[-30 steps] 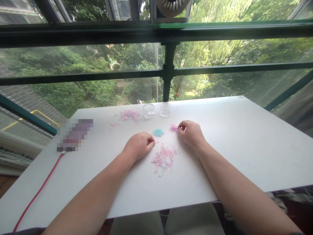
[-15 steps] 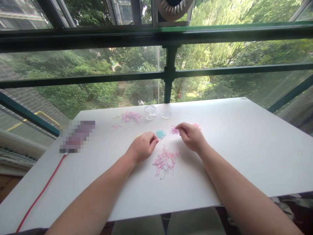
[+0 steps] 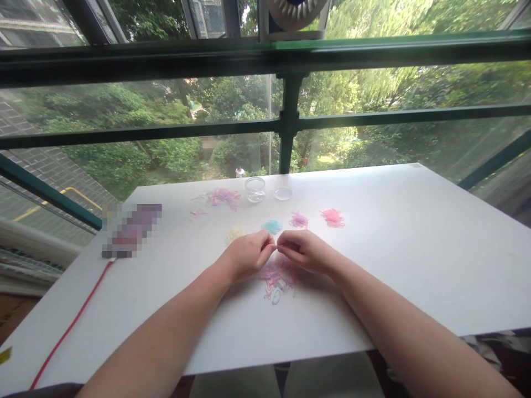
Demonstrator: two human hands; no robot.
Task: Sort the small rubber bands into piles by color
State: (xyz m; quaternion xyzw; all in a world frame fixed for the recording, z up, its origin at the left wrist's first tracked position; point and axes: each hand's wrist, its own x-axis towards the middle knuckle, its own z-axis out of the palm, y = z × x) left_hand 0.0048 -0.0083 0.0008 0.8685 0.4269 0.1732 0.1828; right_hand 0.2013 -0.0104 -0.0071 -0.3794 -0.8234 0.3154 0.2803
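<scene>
While your left hand [image 3: 251, 255] and right hand [image 3: 306, 250] meet by the bands [image 3: 274, 281], fingers pinched on what I can't tell, you're likely sorting; next needs a soft pull.

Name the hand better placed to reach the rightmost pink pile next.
Probably the right hand: it's nearer the rightmost pink pile, while the left hand sits farther off, beside the yellow pile.

A white table [image 3: 415, 249] stands by green railings [image 3: 373, 57] (sunlit trees [image 3: 435, 91] beyond).
</scene>
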